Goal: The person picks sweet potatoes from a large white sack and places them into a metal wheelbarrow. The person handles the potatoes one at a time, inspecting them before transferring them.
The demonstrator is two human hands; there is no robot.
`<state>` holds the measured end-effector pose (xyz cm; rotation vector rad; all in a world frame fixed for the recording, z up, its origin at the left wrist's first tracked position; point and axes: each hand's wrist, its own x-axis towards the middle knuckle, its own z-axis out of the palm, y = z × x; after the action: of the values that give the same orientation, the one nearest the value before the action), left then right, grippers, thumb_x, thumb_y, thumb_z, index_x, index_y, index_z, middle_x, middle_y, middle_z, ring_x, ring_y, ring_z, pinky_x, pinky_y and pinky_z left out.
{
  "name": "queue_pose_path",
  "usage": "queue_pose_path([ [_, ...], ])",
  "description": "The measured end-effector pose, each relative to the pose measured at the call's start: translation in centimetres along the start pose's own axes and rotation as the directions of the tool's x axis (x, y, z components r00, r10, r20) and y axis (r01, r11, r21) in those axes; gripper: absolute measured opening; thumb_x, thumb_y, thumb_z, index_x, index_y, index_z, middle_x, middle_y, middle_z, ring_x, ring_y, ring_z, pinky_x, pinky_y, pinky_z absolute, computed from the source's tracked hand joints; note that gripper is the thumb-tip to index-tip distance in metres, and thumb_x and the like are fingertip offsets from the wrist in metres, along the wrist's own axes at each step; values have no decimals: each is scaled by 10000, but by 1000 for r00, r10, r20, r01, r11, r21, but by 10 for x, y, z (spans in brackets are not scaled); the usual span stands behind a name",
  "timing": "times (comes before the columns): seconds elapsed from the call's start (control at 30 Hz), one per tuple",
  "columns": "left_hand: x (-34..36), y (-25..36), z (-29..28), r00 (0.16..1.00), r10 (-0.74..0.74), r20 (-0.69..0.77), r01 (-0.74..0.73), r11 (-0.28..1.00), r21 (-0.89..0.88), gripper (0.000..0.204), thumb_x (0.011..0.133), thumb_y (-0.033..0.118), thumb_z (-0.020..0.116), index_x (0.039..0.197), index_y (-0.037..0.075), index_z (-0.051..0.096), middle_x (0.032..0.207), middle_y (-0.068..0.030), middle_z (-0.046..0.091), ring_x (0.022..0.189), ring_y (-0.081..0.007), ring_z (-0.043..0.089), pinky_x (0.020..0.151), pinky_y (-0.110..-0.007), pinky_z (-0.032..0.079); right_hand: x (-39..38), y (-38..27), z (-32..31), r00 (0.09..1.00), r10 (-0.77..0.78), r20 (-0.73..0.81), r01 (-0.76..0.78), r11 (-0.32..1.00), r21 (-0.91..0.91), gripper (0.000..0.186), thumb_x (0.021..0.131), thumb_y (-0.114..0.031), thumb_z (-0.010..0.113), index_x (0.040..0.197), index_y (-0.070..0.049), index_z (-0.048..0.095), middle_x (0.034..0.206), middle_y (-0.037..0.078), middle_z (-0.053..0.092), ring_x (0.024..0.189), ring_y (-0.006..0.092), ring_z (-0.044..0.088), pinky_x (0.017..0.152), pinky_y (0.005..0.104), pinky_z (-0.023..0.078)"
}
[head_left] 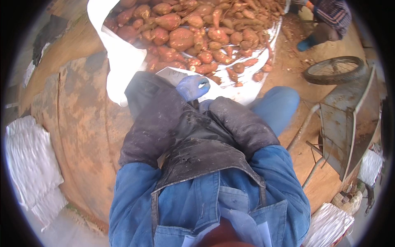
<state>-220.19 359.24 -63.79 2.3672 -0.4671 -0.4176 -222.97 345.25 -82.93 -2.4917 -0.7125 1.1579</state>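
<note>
My left hand (190, 87), in a blue-grey knitted glove, is held in front of my dark apron (205, 152). Its thumb and fingers curl together into a loop; I cannot make out anything between them. Close below it, my right hand (204, 106) shows only as a bit of glove at the sleeve end, its fingers hidden. Just beyond the hands lies a white sheet (234, 94) bearing a large heap of reddish-brown sweet potatoes (181, 39), some with pale broken ends. A white flap (169, 73) of the sheet sits next to my left hand.
A rusty metal wheelbarrow (339, 127) with a spoked wheel (335, 70) stands at right. Another person (331, 20) is beyond the heap at upper right. Folded white sacks (31, 160) lie at far left, with another white sack (329, 226) at lower right. The ground is reddish earth.
</note>
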Motion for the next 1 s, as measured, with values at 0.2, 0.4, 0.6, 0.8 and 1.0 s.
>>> queue_pose_path([
  [0.2,-5,-1,12,966,-117,229,84,985,149,487,892,450,606,1206,95,720,1123,-188,732,1062,-352,695,952,-449,527,-35,-1,-12,998,-22,51,20,999,43,457,946,-442,598,1214,-84,692,1096,167,709,997,319,684,888,424,514],
  [0.4,-9,6,22,999,-47,16,46,995,94,468,897,449,603,1193,109,729,1147,-172,721,1089,-336,679,973,-452,507,-49,17,8,977,-202,65,186,964,188,416,931,-411,628,1178,-90,721,1056,159,724,960,324,694,861,425,516],
  [0.6,5,5,26,997,81,-12,-68,902,426,494,854,394,658,1304,190,656,1485,-99,498,1404,-364,388,1133,-556,322,-75,10,-8,908,-408,-100,419,861,288,375,928,-393,639,1156,-116,747,1033,153,735,938,333,700,844,423,520],
  [0.8,36,-4,30,793,-87,603,-222,880,419,402,893,354,626,1253,187,686,1369,-95,605,1400,-319,422,1161,-558,263,-114,11,-98,991,-32,-130,74,942,328,359,934,-427,596,1179,-192,713,1080,146,724,988,318,694,909,419,524],
  [1.0,52,-17,48,718,-57,694,-199,938,283,293,975,259,512,1189,151,681,1194,-161,694,1121,-359,674,954,-483,512,-103,161,-112,77,970,-229,-345,241,907,858,761,-545,743,1325,73,558,1316,288,608,1231,405,604,1046,449,470],
])
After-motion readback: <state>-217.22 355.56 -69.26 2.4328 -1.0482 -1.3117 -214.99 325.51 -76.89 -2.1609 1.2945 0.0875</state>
